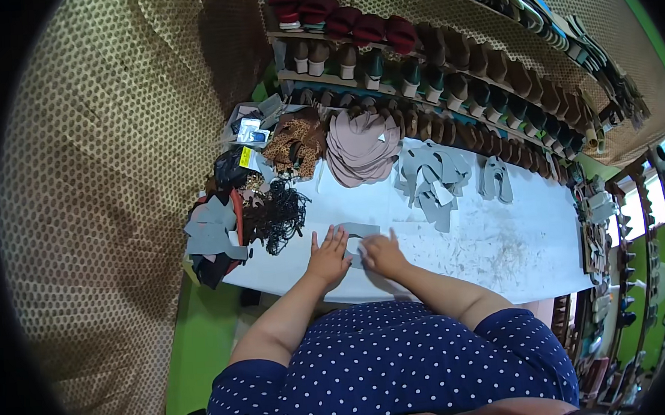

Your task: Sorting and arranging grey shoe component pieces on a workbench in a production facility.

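Reading clockwise from the grey piece (362, 227) near the front of the bench (542, 196), grey scraps (215, 235) lie at 9 o'clock, heaped over other material on the left end. Nearer, a tangle of dark straps (280, 212) sits between 9 and 10, and a leopard-print pile (293, 138) rises at 11.

The left hand (331, 259) is palm down with fingers spread over the left end of the piece, flattened on it rather than gripping. The piece lies flat and curved between the two hands, one band showing above the fingers and more grey below (the fingers hide how the two join). At its 12, well back, stands a stack of pink pieces (363, 149).

The right hand (384, 254) is at the right side of the piece, fingers bent; whether it pinches the edge or only rests there, I cannot tell.

At 2 o'clock is a loose pile of grey pieces (430, 174), and beyond it a smaller grey group (495, 180) set apart, between 2 and 3.

As for progress, the piece in hand looks unfinished, with both hands on it. The smaller group may be done and the pile waiting, or the reverse; nothing shows which.
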Available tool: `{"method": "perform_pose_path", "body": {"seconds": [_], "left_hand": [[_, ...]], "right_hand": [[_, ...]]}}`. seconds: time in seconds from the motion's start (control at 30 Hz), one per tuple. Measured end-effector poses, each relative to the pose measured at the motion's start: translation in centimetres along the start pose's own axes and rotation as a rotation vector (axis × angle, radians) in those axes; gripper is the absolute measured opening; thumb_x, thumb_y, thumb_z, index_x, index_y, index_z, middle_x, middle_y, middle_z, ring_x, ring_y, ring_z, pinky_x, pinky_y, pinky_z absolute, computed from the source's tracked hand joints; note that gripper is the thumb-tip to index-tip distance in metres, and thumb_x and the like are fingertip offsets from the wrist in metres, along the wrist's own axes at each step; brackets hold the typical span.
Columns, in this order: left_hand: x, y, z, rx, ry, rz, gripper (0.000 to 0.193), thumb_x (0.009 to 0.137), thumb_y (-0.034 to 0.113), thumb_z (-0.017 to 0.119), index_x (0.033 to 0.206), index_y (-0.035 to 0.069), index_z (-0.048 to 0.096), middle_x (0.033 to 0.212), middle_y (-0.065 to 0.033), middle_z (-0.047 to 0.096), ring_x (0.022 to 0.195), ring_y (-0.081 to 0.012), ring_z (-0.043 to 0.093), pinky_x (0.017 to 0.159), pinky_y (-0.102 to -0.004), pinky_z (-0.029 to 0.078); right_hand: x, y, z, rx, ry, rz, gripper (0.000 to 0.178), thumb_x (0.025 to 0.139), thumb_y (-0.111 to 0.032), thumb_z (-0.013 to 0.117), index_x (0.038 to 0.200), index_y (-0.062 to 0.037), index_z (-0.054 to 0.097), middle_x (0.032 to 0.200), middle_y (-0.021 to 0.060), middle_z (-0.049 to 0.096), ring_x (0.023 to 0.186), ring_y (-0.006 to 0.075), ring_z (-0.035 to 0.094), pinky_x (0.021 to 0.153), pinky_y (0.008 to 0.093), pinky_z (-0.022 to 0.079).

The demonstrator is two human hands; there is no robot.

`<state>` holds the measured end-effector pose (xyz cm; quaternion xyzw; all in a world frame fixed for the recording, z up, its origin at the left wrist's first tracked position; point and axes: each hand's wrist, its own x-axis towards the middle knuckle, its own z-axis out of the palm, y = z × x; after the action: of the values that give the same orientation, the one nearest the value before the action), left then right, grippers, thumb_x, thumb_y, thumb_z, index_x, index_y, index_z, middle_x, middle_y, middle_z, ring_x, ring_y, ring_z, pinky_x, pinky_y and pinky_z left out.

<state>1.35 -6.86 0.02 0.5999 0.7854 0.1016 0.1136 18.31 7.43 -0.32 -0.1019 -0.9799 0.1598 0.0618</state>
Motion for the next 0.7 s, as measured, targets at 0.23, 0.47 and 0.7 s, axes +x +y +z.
{"method": "perform_pose_path", "body": {"seconds": [0.23, 0.47, 0.7], "left_hand": [[-0.1, 0.5, 0.3, -0.007, -0.13, -0.032, 0.081, 0.097, 0.047, 0.051, 0.16, 0.007, 0.021, 0.169, -0.0112, 0.014, 0.156, -0.0278, 0.014, 0.122, -0.0601, 0.001], [0.2, 0.8, -0.5, 0.043, -0.18, -0.031, 0.08, 0.098, 0.047, 0.049, 0.16, 0.007, 0.021, 0.169, -0.0102, 0.014, 0.156, -0.027, 0.012, 0.123, -0.0596, -0.001], [0.3, 1.2, -1.1, 0.065, -0.217, -0.045, 0.079, 0.098, 0.048, 0.049, 0.16, 0.008, 0.02, 0.169, -0.01, 0.015, 0.157, -0.0275, 0.01, 0.122, -0.0603, -0.001]], "right_hand": [[2.9, 3.9, 0.3, -0.034, 0.039, 0.568, 0.044, 0.084, -0.031, 0.073, 0.123, -0.0132, 0.064, 0.149, 0.0079, 0.049, 0.145, 0.0316, 0.036, 0.113, 0.0742, 0.019], [4.3, 5.0, 0.4, 0.239, 0.163, 0.746, 0.015, 0.079, -0.022, 0.076, 0.084, -0.0105, 0.067, 0.121, 0.0082, 0.066, 0.121, 0.0328, 0.056, 0.103, 0.0744, 0.031], [4.4, 6.4, -1.0, 0.28, -0.088, 0.746, 0.026, 0.083, -0.027, 0.075, 0.103, -0.0133, 0.068, 0.125, 0.0109, 0.063, 0.134, 0.0312, 0.048, 0.116, 0.0686, 0.021]]}}
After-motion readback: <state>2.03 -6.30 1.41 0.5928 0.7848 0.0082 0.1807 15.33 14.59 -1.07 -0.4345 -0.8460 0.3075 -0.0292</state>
